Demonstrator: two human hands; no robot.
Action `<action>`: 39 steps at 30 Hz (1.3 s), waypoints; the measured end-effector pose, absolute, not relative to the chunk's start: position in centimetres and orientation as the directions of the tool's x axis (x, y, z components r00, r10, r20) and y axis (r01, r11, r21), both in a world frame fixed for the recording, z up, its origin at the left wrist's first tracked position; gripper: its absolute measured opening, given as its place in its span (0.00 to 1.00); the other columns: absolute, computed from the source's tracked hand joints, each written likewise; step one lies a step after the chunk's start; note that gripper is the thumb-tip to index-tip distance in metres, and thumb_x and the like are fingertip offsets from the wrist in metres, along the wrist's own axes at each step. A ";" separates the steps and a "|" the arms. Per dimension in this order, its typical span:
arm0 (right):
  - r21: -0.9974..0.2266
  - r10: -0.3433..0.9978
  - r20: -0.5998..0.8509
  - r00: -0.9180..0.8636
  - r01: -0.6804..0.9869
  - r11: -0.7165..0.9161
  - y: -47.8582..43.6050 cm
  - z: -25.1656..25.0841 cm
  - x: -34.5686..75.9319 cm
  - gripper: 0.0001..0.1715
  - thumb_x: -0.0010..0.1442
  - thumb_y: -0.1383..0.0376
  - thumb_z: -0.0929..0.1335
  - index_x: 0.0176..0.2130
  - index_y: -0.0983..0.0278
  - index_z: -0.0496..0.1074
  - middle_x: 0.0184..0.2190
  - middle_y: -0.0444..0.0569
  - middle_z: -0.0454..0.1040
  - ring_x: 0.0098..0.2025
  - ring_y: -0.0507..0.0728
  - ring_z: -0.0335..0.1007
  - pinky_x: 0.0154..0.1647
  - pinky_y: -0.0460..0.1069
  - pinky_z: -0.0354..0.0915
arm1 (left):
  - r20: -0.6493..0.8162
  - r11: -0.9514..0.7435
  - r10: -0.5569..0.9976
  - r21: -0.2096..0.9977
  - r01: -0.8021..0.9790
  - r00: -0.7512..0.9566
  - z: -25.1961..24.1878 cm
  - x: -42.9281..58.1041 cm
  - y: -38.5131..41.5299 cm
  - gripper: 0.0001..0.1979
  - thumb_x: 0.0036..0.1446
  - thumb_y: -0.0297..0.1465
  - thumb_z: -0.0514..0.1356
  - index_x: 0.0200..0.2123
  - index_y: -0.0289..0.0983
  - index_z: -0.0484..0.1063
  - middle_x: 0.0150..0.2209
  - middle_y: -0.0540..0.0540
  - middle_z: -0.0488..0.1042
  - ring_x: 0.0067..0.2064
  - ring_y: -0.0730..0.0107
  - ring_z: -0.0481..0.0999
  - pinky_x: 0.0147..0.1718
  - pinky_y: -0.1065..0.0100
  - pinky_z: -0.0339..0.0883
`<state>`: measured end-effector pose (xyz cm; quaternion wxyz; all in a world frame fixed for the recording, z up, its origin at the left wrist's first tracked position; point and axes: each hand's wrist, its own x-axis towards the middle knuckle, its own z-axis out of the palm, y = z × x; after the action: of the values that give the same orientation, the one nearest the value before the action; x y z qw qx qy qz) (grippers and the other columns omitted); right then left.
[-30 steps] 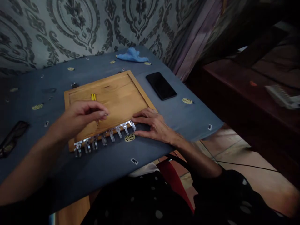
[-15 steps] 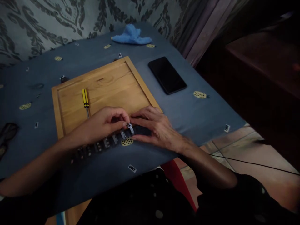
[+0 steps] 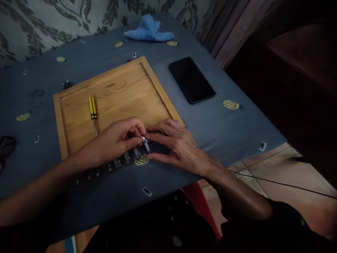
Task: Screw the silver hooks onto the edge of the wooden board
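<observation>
- Hooks [image 3: 127,158], head view: a row of metal hooks along the near edge of the wooden board [image 3: 118,95], on the table [image 3: 237,133]; the middle of the row is partly masked by the left hand [image 3: 116,138].
- Left hand: thumb and forefinger pinched together at the hook on the row's right end; whether a small part lies between the tips cannot be told.
- Right hand [image 3: 179,144]: thumb and fingers spread about the same end hook, forefinger near its top, thumb near its lower end; firm contact cannot be confirmed.
- Technique, as judged: the right hand serves best as a steady, with the row aligned to the board's edge; the left needs only a light, upright pinch, since pressing askew would probably shift the row.
- Sight line: the fingertips crowd the work, so lowering the left wrist would likely expose it better.
- Screwdriver [image 3: 92,107]: on the board, handle away from the person, tip hidden by the left hand; within easy reach.
- Surroundings: phone [image 3: 192,80] right of the board; blue cloth [image 3: 150,30] beyond it.
</observation>
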<state>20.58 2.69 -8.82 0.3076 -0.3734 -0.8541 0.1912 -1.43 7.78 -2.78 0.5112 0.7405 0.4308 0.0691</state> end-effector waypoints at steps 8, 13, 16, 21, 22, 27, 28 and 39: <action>-0.557 0.747 0.395 -0.535 0.507 0.658 2.7 -8.8 20.5 0.25 0.68 0.50 0.69 0.54 0.64 0.77 0.49 0.55 0.78 0.49 0.63 0.71 0.51 0.59 0.67 | -0.390 -0.090 0.706 0.779 0.621 0.591 -2.5 -0.8 7.6 0.11 0.58 0.38 0.58 0.40 0.39 0.71 0.36 0.49 0.77 0.39 0.65 0.76 0.35 0.65 0.66; -0.558 0.752 0.386 -0.534 0.514 0.651 2.7 -8.8 20.5 0.24 0.69 0.50 0.69 0.54 0.64 0.77 0.49 0.55 0.78 0.48 0.63 0.71 0.51 0.59 0.66 | -0.393 -0.095 0.711 0.768 0.634 0.583 -2.4 -0.7 7.5 0.11 0.57 0.38 0.58 0.40 0.39 0.71 0.35 0.49 0.77 0.36 0.65 0.76 0.33 0.65 0.66; -0.554 0.750 0.385 -0.538 0.515 0.654 2.7 -8.9 20.5 0.24 0.69 0.50 0.69 0.54 0.64 0.77 0.49 0.55 0.78 0.49 0.63 0.70 0.51 0.59 0.66 | -0.386 -0.097 0.715 0.770 0.630 0.582 -2.4 -0.7 7.5 0.11 0.57 0.38 0.57 0.40 0.39 0.71 0.35 0.49 0.77 0.37 0.64 0.77 0.34 0.64 0.66; -0.555 0.751 0.390 -0.533 0.515 0.653 2.7 -8.9 20.5 0.26 0.69 0.48 0.68 0.54 0.63 0.77 0.49 0.55 0.78 0.49 0.63 0.70 0.50 0.60 0.67 | -0.378 -0.119 0.727 0.754 0.646 0.574 -2.4 -0.6 7.5 0.11 0.57 0.39 0.57 0.39 0.39 0.71 0.34 0.49 0.77 0.36 0.64 0.77 0.33 0.64 0.66; -0.559 0.752 0.387 -0.533 0.514 0.651 2.7 -8.9 20.5 0.25 0.69 0.48 0.68 0.54 0.63 0.77 0.49 0.55 0.78 0.50 0.63 0.70 0.50 0.60 0.67 | -0.375 -0.123 0.729 0.751 0.649 0.573 -2.4 -0.6 7.4 0.11 0.57 0.39 0.57 0.39 0.39 0.71 0.34 0.49 0.77 0.36 0.64 0.77 0.32 0.64 0.66; -0.568 0.756 0.384 -0.530 0.510 0.646 2.6 -8.9 20.5 0.25 0.68 0.49 0.69 0.55 0.63 0.77 0.50 0.55 0.78 0.50 0.63 0.70 0.51 0.60 0.66 | -0.350 -0.149 0.738 0.749 0.646 0.577 -2.4 -0.6 7.4 0.10 0.57 0.38 0.57 0.38 0.39 0.71 0.34 0.48 0.77 0.36 0.64 0.77 0.31 0.65 0.66; -0.569 0.756 0.384 -0.529 0.510 0.646 2.6 -8.9 20.5 0.25 0.68 0.49 0.69 0.55 0.63 0.77 0.50 0.55 0.78 0.50 0.63 0.70 0.51 0.60 0.66 | -0.353 -0.150 0.735 0.748 0.647 0.578 -2.3 -0.7 7.4 0.10 0.57 0.38 0.57 0.37 0.39 0.71 0.34 0.48 0.77 0.36 0.65 0.76 0.31 0.65 0.65; -0.571 0.753 0.393 -0.528 0.502 0.650 2.7 -8.8 20.5 0.25 0.68 0.50 0.69 0.55 0.64 0.77 0.51 0.55 0.78 0.50 0.63 0.71 0.51 0.59 0.67 | -0.378 -0.126 0.728 0.746 0.654 0.572 -2.4 -0.7 7.5 0.12 0.56 0.41 0.57 0.37 0.39 0.70 0.39 0.46 0.77 0.40 0.63 0.77 0.34 0.65 0.67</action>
<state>20.53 2.67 -8.84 0.3166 -0.3685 -0.8512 0.1985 -0.72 7.52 -2.43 0.4736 0.7493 0.4611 0.0393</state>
